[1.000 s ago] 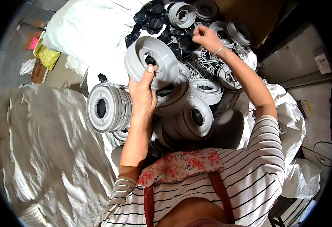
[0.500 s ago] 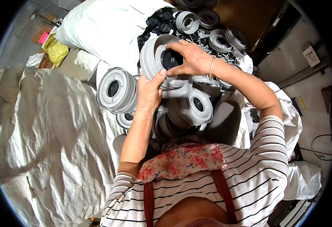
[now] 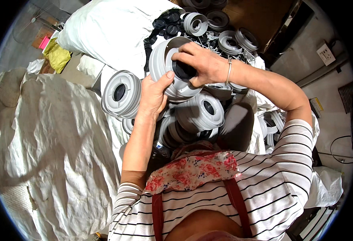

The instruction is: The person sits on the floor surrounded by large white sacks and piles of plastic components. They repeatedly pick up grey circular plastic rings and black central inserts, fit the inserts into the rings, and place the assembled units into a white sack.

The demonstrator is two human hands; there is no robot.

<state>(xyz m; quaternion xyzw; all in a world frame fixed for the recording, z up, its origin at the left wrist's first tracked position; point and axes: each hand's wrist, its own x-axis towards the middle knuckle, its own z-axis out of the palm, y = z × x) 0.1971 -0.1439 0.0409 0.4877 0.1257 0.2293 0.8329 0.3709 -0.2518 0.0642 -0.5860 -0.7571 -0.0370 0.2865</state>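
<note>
My left hand [image 3: 153,93] grips the near left side of a grey ribbed plastic ring [image 3: 159,58], its thumb over the edge. A round black plastic cap [image 3: 183,71] sits at the middle of that ring. My right hand [image 3: 206,64] has its fingers and thumb curled around the cap; its palm and bent fingers hide part of it. Just left of my left hand stands a stack of grey ribbed rings [image 3: 119,93] with a dark centre. Below my hands, another stack of such rings [image 3: 208,107] lies tilted in my lap.
Several black caps [image 3: 171,30] lie heaped at the back, beside loose grey rings [image 3: 195,25] and thin pale pieces. A stuffed white sack [image 3: 108,32] rises at the back left. Crumpled white sheeting [image 3: 56,140] covers the left side. A wall socket [image 3: 326,54] is at the right.
My right hand has turned, its fingers curling further around the black cap, and my right elbow has swung outward. My left hand still holds the ring, shifted slightly left.
</note>
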